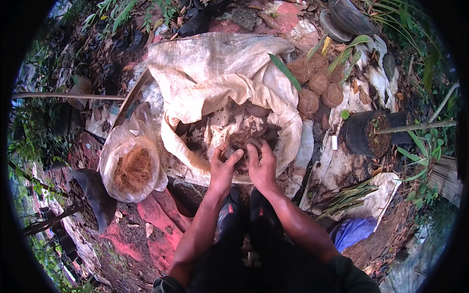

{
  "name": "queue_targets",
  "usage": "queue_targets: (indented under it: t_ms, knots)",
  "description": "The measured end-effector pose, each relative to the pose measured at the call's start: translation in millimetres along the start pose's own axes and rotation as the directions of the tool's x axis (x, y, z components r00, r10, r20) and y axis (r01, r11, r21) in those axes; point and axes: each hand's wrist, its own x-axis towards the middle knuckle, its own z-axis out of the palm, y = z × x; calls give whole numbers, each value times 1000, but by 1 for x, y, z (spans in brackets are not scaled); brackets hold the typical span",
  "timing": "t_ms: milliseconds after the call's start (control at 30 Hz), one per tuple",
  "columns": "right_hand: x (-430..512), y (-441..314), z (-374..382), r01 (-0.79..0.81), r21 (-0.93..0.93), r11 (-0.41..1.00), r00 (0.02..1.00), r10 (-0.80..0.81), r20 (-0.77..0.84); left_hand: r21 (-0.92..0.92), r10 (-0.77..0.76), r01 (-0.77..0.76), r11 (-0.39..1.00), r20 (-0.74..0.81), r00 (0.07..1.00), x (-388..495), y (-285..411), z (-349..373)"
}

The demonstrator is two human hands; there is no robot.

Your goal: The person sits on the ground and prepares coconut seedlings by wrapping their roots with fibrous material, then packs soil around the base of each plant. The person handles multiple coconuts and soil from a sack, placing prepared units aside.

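Note:
Both hands are over the mouth of a large woven sack (220, 58) with a rolled-down rim. My left hand (224, 166) and my right hand (262, 163) face each other, fingers curled on a dark clump of fibrous material (238, 146). The clump's lower part is hidden by the fingers. Inside the sack lie dark soil and pieces of matter. At the left stands a clear plastic bag (106, 164) of loose brown fibre (133, 169). Several fibre-wrapped balls (318, 83) lie together at the upper right of the sack.
A black planter bag (355, 133) of soil lies at the right, near a short white cylinder (334, 142). Cut green leaves (348, 197) and blue plastic (354, 232) are at lower right. Another black planter bag (97, 201) is at left. A dark bowl (348, 18) is at top right.

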Motion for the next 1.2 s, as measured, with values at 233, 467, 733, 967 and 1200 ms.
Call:
queue_targets:
  t_ms: [233,467,733,967,1200]
  knots:
    - [21,35,0,-223,70,972,967,230,-108,-229,-67,97,969,137,988,4,4,-10]
    - [30,0,-33,103,-808,580,931,-341,-126,-46,47,-52,998,-93,995,3,9,-4]
    - [2,-28,0,121,-131,984,971,-90,223,650,417,-358,670,69,906,-10,20,17]
    - [-7,-17,0,128,-71,989,982,-116,146,686,468,-393,612,86,879,-11,20,20]
    - [-3,-15,-1,-188,78,979,982,186,35,526,329,-271,806,-18,944,-8,14,15]
